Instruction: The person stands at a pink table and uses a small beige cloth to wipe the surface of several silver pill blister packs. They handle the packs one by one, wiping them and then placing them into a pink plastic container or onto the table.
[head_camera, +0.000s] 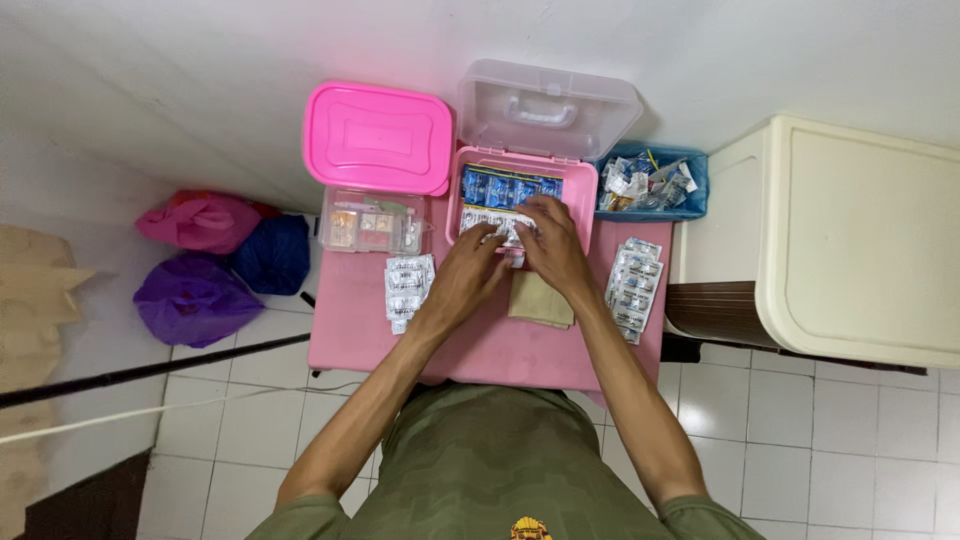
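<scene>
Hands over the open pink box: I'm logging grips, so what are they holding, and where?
Both the left hand and the right hand pinch silver blister packs at their near edge, over the pink box; the exact finger contact cannot be told.

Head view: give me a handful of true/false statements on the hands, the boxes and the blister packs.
1. Both hands, left hand and right hand, are at the open pink box. True.
2. The pink box's clear lid is shut. False: it stands open, tipped back toward the wall.
3. Blister packs lie on the pink table on both sides of the hands: one stack at the left, one at the right. True.
4. The blue bin is empty. False: it holds loose packets.
5. The pink lid covers the small clear box. False: it stands behind it.
</scene>
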